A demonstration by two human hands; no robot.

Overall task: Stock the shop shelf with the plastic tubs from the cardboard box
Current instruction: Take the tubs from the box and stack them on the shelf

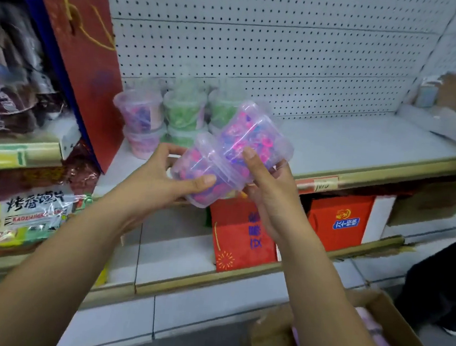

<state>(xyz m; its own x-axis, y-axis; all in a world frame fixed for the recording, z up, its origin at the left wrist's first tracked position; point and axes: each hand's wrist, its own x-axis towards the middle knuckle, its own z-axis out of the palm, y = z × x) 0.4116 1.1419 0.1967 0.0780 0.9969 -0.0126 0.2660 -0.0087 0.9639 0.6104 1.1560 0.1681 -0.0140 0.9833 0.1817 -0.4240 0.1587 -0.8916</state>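
Note:
I hold two clear plastic tubs of pink and purple sweets in front of the shelf (348, 144), both tilted. My left hand (163, 178) grips the nearer tub (205, 170). My right hand (269, 187) holds the farther tub (255, 136), which leans against the first. Behind them on the shelf stand stacked tubs: pink ones (140, 121) on the left, green ones (185, 108) beside them. The cardboard box (390, 319) sits on the floor at the lower right, with pinkish tubs inside.
A red gift bag (84, 72) leans at the shelf's left end. Red boxes (338, 221) stand on the shelf below. Snack packets (27, 216) fill the left unit. Another person's hand (454, 93) reaches onto the shelf at the far right, dark trousers below.

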